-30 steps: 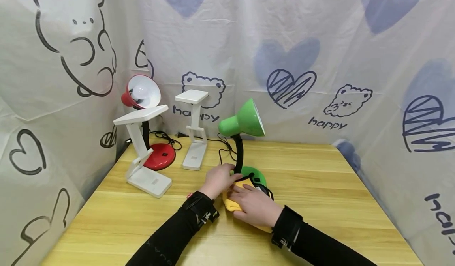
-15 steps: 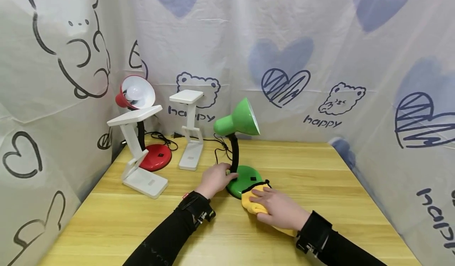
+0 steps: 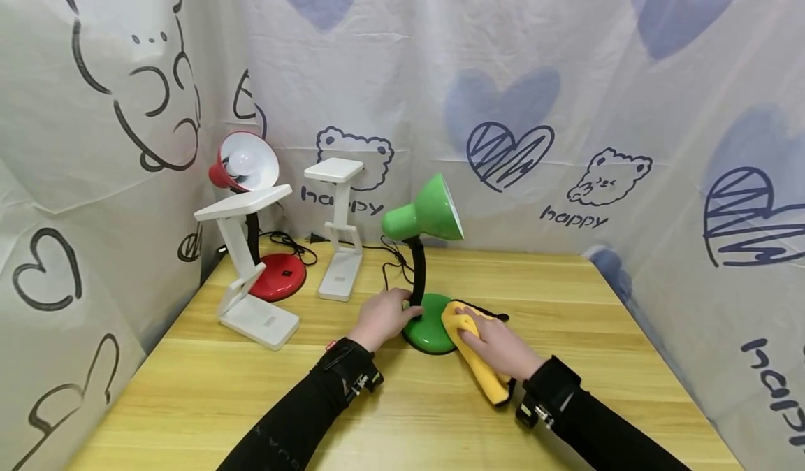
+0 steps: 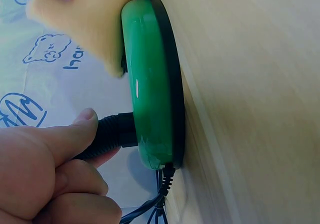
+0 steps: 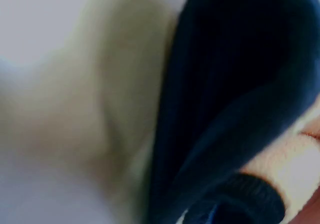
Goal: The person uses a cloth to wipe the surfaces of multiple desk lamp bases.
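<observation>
A green desk lamp [image 3: 434, 212] stands upright on the table, its shade facing right. My left hand [image 3: 382, 317] grips the lamp's black neck [image 3: 418, 275] low down; the left wrist view shows thumb and fingers round the ribbed neck [image 4: 104, 136] just above the green base [image 4: 150, 83]. My right hand [image 3: 503, 345] holds a folded yellow cloth [image 3: 481, 370] with black edging against the right side of the base. The cloth [image 4: 85, 18] overlaps the top of the base in the left wrist view. Close up and blurred, its black edging [image 5: 235, 98] fills much of the right wrist view.
To the left stand a white folding lamp [image 3: 260, 321], a red lamp [image 3: 279, 279] behind it, and a second white folding lamp [image 3: 339, 275]. Black cords [image 3: 396, 261] lie behind the green lamp. Printed curtains [image 3: 402, 59] hang around the wooden table [image 3: 566, 296].
My right hand has moved the cloth from the front of the lamp base to its right side, uncovering more of the green base. The left hand stays on the neck.
</observation>
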